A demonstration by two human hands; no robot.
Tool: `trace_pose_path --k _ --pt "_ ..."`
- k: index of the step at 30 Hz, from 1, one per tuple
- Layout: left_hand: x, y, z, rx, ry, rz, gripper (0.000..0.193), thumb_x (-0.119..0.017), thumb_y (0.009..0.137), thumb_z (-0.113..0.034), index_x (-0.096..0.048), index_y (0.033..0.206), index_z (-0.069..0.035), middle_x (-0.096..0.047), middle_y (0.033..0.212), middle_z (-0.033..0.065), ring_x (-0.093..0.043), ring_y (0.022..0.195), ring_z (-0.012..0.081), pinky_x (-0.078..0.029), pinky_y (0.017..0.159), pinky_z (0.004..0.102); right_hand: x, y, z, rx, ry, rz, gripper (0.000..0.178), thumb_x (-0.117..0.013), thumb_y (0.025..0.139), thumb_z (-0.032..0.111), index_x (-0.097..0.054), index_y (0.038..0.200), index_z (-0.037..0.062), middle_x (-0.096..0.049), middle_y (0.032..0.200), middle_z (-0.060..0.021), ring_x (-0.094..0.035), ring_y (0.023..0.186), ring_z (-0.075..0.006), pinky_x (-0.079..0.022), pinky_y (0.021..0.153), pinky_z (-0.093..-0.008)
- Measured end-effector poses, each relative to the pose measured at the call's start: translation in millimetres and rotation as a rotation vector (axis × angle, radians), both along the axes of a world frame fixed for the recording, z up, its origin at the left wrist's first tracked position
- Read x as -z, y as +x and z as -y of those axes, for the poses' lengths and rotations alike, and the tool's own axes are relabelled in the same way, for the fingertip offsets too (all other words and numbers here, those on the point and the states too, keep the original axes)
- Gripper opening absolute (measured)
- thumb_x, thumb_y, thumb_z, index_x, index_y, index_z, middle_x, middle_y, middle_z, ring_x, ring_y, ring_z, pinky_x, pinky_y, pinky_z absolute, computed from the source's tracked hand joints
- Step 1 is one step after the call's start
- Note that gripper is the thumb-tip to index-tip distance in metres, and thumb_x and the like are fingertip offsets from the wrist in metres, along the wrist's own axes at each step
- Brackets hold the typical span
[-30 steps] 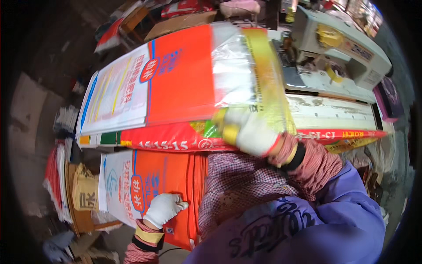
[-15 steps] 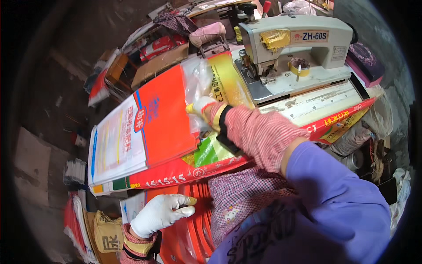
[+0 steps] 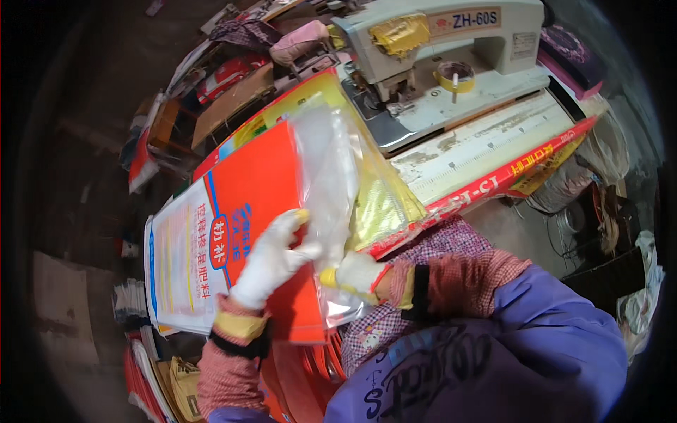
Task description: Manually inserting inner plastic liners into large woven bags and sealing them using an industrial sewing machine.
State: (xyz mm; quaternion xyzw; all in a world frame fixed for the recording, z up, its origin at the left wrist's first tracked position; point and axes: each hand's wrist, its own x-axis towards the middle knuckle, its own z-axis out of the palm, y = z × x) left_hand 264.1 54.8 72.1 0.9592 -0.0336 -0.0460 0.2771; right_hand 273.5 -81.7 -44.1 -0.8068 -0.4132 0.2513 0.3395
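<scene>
Lying under left fingers, orange sack, right fingers perhaps pinching edge

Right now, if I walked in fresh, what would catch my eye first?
Probably the bright orange-and-white bag in the middle, with clear plastic along its right side. Next, two white-gloved hands: the left hand over the orange part, the right hand at the plastic's near end. At upper right sits a pale sewing machine.
</scene>
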Motion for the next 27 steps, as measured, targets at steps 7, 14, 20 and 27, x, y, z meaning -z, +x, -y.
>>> trace_pose_path --k 7,14,20,27 --pt "48.2 66.2 12.3 0.142 0.215 0.240 0.064 -0.072 0.066 -0.027 -0.050 0.117 0.004 -0.048 0.123 0.0210 -0.047 0.114 0.0337 -0.037 0.097 0.0365 -18.0 30.9 41.6 0.369 0.165 -0.613 0.035 -0.054 0.082 0.033 -0.060 0.090 -0.0001 -0.063 0.079 -0.0179 -0.061 0.066 -0.0309 -0.047 0.061 -0.0396" --pt "35.2 37.3 15.0 -0.031 -0.258 0.053 0.016 -0.060 0.075 -0.009 -0.062 0.089 0.000 -0.060 0.085 0.0134 -0.057 0.082 0.0253 -0.045 0.077 0.0311 -69.4 39.6 110.8 0.213 0.162 -0.917 0.028 -0.058 0.083 0.028 -0.055 0.093 0.0018 -0.059 0.067 -0.0074 -0.057 0.050 -0.0161 -0.046 0.045 -0.0276" --pt "0.8 14.7 22.5 0.214 0.260 0.365 0.006 -0.061 0.068 -0.006 -0.058 0.073 -0.007 -0.053 0.071 0.0085 -0.055 0.069 0.0294 -0.045 0.060 0.0368 -77.3 78.1 101.1 0.596 0.701 -1.114 0.033 -0.057 0.086 0.036 -0.054 0.088 0.0029 -0.058 0.072 -0.0065 -0.062 0.059 -0.0171 -0.052 0.051 -0.0283" --pt "-6.2 -1.9 43.0 0.586 0.627 0.389 0.011 -0.060 0.068 -0.008 -0.061 0.078 -0.012 -0.054 0.068 0.0047 -0.057 0.064 0.0218 -0.044 0.052 0.0359 -81.7 109.7 61.1 0.462 0.085 -0.571 0.036 -0.057 0.083 0.038 -0.064 0.091 0.0034 -0.057 0.065 -0.0068 -0.061 0.061 -0.0170 -0.047 0.052 -0.0309"
